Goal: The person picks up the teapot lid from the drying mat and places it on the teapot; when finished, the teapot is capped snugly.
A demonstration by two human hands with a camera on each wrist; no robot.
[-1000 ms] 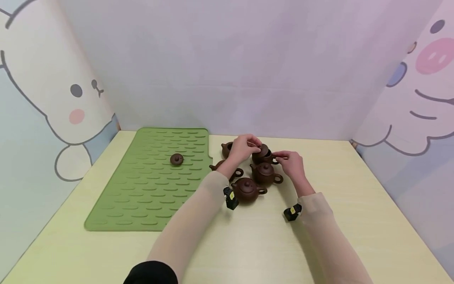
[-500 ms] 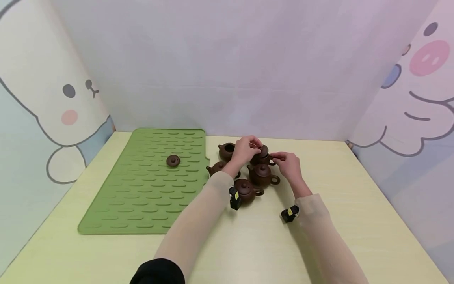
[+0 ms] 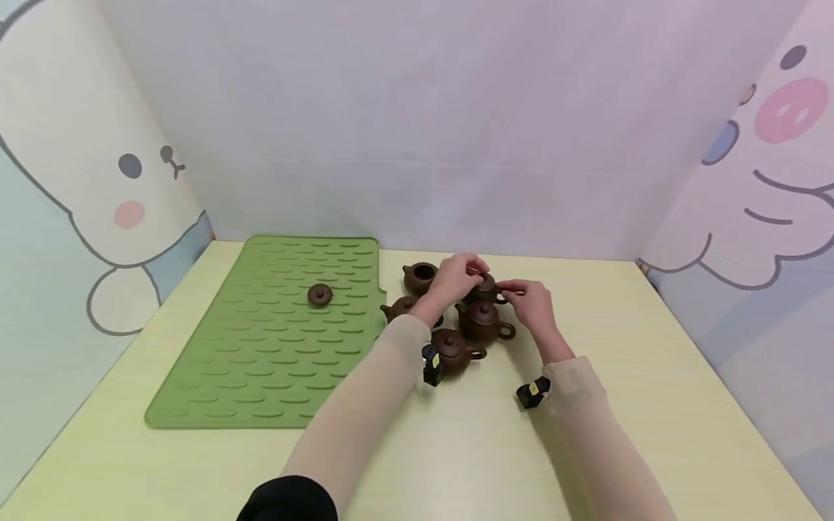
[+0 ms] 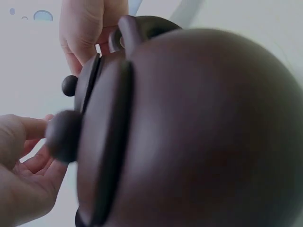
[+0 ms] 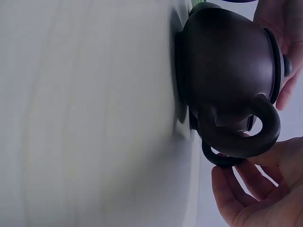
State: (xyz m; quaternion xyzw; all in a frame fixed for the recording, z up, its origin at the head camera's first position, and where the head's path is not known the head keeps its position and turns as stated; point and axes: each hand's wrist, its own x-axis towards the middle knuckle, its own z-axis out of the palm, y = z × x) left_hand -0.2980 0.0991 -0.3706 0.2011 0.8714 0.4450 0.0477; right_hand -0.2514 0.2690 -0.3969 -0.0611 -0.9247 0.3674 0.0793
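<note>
At the back right of a teapot cluster, my left hand pinches a dark brown lid on top of the far teapot. My right hand grips that teapot's handle between thumb and fingers. In the right wrist view, the right hand's fingers close on a handle behind a nearer teapot. The left wrist view has the front teapot in the foreground; its knob covers where the left fingertips meet the lid. Another lid lies on the green mat.
An open lidless teapot stands at the back left of the cluster. Lidded teapots stand at the middle right and front, close to the forearms. A left teapot is partly under the left wrist. The green mat lies left.
My left hand has moved slightly down and right, and the lid it pinches has gone from tilted and raised to lying lower on the far teapot. My right hand keeps its hold on the handle.
</note>
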